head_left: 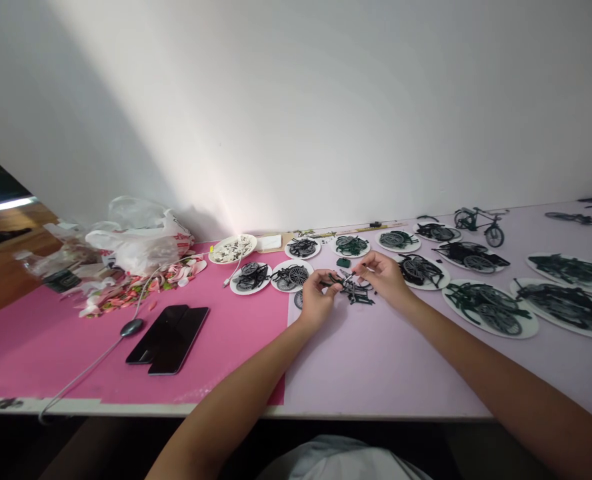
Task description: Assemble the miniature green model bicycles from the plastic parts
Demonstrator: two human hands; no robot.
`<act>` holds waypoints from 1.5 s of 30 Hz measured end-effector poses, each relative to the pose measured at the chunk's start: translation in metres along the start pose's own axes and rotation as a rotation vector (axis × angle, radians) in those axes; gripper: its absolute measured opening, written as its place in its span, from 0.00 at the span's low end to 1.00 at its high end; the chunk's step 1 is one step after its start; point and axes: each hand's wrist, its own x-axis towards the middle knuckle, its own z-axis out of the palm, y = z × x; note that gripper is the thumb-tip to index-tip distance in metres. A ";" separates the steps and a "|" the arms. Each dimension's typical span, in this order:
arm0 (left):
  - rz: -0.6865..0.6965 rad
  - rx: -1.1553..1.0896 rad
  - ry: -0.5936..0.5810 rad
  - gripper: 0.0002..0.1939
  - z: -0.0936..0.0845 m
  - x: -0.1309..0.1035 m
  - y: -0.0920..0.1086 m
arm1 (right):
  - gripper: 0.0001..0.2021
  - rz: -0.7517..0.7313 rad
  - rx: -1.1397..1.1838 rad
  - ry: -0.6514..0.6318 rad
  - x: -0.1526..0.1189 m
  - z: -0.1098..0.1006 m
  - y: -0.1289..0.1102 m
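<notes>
My left hand (322,291) pinches a small dark part just left of a loose pile. Facing it from the right, my right hand (377,272) has thumb and fingertips together on a small thin piece that I cannot make out clearly. Below and between both hands, dark bicycle parts (360,295) lie on the pale lilac surface. A small dark green block (343,263) sits behind them. One grey wheel (299,300) shows partly beside my left hand.
Plates of dark bicycle parts (491,308) stand right and behind. An assembled toy bicycle (480,223) stands at the back right. On the pink left side lie two black phones (169,339), a cable with a grey knob (131,327), petals (126,293) and plastic bags (143,243).
</notes>
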 end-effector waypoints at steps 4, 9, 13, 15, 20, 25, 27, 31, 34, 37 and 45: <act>0.004 0.007 -0.002 0.10 0.000 0.000 0.001 | 0.29 0.011 -0.005 0.010 -0.001 0.001 -0.002; 0.000 -0.016 -0.008 0.10 0.000 0.000 0.000 | 0.29 0.032 0.000 0.015 -0.003 0.002 -0.003; 0.015 0.010 -0.029 0.10 0.000 -0.001 0.001 | 0.27 0.012 0.008 0.052 -0.003 0.004 -0.002; 0.027 0.015 -0.051 0.09 0.001 -0.002 0.001 | 0.26 -0.013 0.032 0.099 -0.003 0.005 -0.001; 0.058 0.042 -0.073 0.08 0.003 -0.004 0.002 | 0.23 -0.028 -0.002 0.128 -0.002 0.005 0.000; 0.062 0.064 -0.036 0.08 0.003 -0.004 0.001 | 0.24 -0.012 0.072 0.132 -0.003 0.006 0.000; 0.053 0.064 -0.019 0.08 0.003 -0.004 0.000 | 0.23 0.015 0.114 0.128 -0.003 0.007 0.001; 0.018 0.026 0.016 0.10 0.002 -0.002 -0.002 | 0.25 0.071 0.162 0.100 -0.002 0.006 0.001; -0.005 0.015 0.034 0.10 0.003 -0.002 -0.004 | 0.25 0.085 0.164 0.079 -0.001 0.003 0.001; -0.012 0.012 0.044 0.11 0.004 -0.001 -0.006 | 0.25 0.085 0.152 0.057 0.000 0.002 0.001; -0.027 -0.007 0.032 0.10 0.000 0.002 -0.009 | 0.25 0.073 0.113 0.045 -0.001 0.003 0.002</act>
